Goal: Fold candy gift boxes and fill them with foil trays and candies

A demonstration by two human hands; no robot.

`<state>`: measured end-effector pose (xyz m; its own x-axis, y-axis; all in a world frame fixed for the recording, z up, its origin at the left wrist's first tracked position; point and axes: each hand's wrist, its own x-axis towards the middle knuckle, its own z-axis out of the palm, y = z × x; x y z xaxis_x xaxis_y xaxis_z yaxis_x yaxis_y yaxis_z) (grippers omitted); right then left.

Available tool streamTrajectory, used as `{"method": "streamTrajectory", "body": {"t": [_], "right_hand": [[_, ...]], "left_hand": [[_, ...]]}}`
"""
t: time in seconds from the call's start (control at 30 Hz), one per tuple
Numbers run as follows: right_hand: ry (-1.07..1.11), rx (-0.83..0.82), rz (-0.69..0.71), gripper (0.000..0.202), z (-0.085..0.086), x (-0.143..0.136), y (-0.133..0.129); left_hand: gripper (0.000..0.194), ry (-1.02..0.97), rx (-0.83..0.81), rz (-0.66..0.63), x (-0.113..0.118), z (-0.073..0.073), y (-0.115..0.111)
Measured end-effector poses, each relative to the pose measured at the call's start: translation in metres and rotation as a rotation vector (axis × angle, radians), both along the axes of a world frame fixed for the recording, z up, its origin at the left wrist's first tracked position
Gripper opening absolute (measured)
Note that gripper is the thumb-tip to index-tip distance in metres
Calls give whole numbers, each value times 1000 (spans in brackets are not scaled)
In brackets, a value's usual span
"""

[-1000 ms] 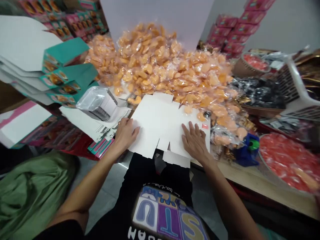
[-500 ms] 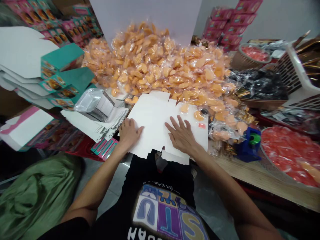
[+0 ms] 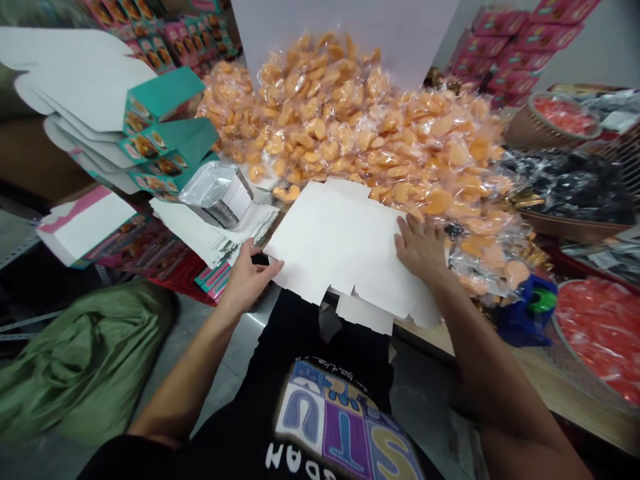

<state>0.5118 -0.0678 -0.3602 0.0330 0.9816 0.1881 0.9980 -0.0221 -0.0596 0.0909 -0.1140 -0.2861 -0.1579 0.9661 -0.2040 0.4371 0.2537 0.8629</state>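
A flat white cardboard box blank (image 3: pixel 335 233) with notched flaps lies on the table in front of me, its near flaps hanging over the edge. My left hand (image 3: pixel 250 277) is at its near left corner, thumb tip touching the card and fingers apart from the thumb. My right hand (image 3: pixel 423 250) rests palm down over the right end of the blank, fingers extended toward the heap; what lies under it is hidden. Clear-wrapped orange pieces (image 3: pixel 345 120) are heaped just behind the blank, and a wrapped black piece (image 3: pixel 453 231) is beside my right fingers.
Foil trays (image 3: pixel 217 193) stand on stacked white cards (image 3: pixel 193 233) at left, near teal printed boxes (image 3: pixel 165 100). To the right are a blue tape dispenser (image 3: pixel 527 310), a basket of red packets (image 3: pixel 600 333) and black packets (image 3: pixel 565 183). A green sack (image 3: pixel 90 360) lies on the floor.
My right hand has moved right to the end of the blank, over where small loose pieces lay. My left hand has slid down to the near left corner. The view has turned left.
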Motion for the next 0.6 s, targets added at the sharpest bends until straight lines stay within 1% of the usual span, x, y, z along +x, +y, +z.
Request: {"method": "streamTrajectory", "body": {"t": [0.03, 0.07, 0.1, 0.17, 0.23, 0.27, 0.3, 0.33, 0.37, 0.4, 0.43, 0.5, 0.57, 0.6], "right_hand": [[-11, -9, -2, 70, 2, -5, -3], [-19, -16, -6, 70, 4, -9, -6], [-25, -20, -9, 70, 5, -13, -10], [-39, -21, -14, 71, 6, -19, -15], [-58, -31, -24, 70, 7, -22, -17], [-62, -39, -34, 69, 7, -23, -17], [-60, -46, -47, 69, 8, -22, -15], [-51, -47, -57, 68, 8, -21, -13], [-38, -44, -62, 67, 8, -19, -11], [-23, -36, -63, 67, 8, -17, -8], [-12, -27, -64, 67, 8, -14, -6], [-16, -20, -67, 67, 6, -9, -3], [-55, -26, -70, 67, 5, -6, -1], [-94, -28, -55, 67, 5, -5, -1]], "left_hand": [[96, -72, -5, 11, 3, -3, -3], [95, -102, 1, 26, 6, -6, -6], [93, -83, 25, 47, 9, -10, -8], [91, 83, 115, 76, 12, -19, -12], [86, 246, 168, 40, 8, -26, -14], [82, 269, 159, 8, 5, -27, -13], [76, 246, 138, -17, 0, -26, -12], [71, 177, 119, -37, -3, -22, -9], [67, 75, 114, -56, -5, -15, -6], [64, -39, 131, -79, -4, -4, -1], [60, -147, 168, -111, 1, 10, 5], [53, -313, 261, -206, 21, 47, 19], [41, -340, 324, -299, 55, 92, 36], [35, -307, 341, -352, 75, 115, 45]]}}
